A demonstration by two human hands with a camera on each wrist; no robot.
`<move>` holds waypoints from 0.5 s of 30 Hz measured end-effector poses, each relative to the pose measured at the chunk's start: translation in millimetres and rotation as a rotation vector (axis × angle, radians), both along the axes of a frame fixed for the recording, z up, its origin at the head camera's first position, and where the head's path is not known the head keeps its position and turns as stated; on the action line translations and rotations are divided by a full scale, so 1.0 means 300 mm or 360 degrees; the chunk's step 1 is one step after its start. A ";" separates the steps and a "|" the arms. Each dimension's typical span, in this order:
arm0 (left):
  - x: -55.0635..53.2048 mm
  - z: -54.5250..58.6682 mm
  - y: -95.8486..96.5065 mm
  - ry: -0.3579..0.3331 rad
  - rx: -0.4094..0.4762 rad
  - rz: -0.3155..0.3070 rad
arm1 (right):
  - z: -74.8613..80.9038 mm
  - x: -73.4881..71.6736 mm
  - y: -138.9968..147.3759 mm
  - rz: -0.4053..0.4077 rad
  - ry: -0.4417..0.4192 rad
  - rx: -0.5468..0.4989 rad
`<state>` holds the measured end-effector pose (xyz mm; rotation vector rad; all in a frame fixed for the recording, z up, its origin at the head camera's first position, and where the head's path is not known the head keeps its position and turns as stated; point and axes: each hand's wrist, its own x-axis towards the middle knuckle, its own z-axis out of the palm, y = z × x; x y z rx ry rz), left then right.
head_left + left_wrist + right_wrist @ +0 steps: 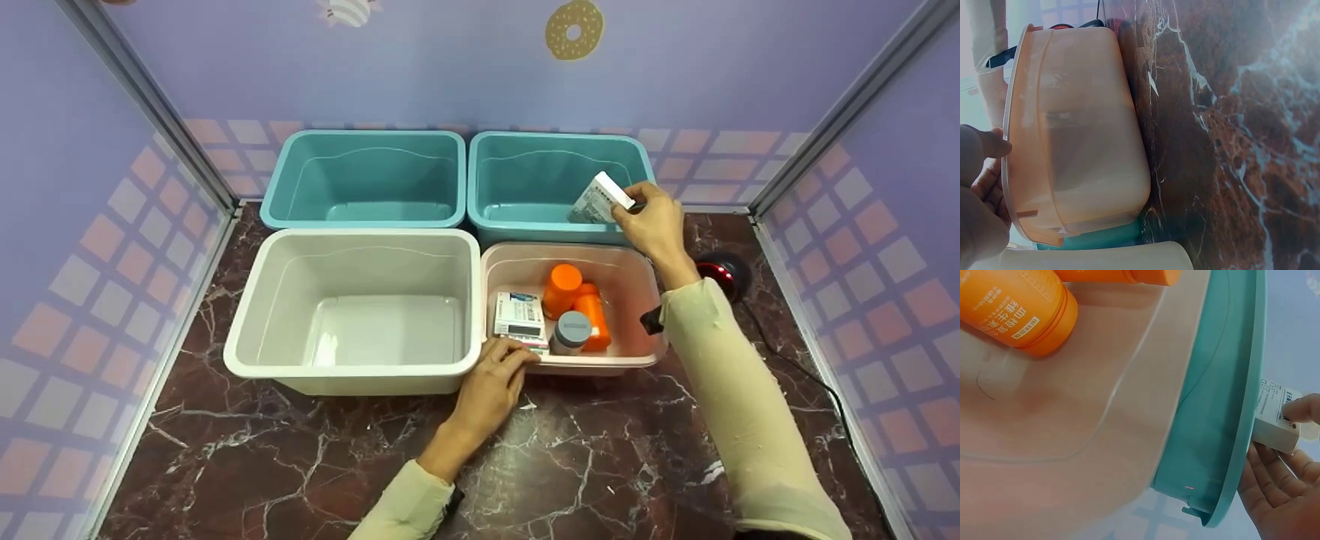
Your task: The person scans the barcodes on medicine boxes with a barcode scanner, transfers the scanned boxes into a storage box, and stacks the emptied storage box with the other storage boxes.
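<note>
My right hand pinches a small white medicine box between thumb and fingers, tilted over the front rim of the right teal bin. The right wrist view shows printed text on the box beside that bin's rim. My left hand rests at the front left corner of the pink bin, fingers over its rim. In the left wrist view, the thumb and fingers lie on either side of that rim. Inside the pink bin are orange bottles, a grey-capped bottle and white medicine boxes.
A white bin stands left of the pink one, with another teal bin behind it. A black device with a red light sits at the right, its cable running forward along the marbled table. Walls enclose the sides and back.
</note>
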<state>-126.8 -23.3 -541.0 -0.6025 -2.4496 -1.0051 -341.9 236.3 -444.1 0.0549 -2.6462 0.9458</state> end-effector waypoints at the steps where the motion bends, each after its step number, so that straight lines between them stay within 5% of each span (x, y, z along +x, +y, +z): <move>1: 0.000 0.000 0.000 0.0006 0.0001 0.0002 | -0.002 -0.001 -0.002 0.0005 0.0001 0.0008; 15: 0.000 -0.001 0.002 0.0001 -0.0024 0.0016 | -0.021 -0.012 -0.015 0.0032 0.0009 0.0042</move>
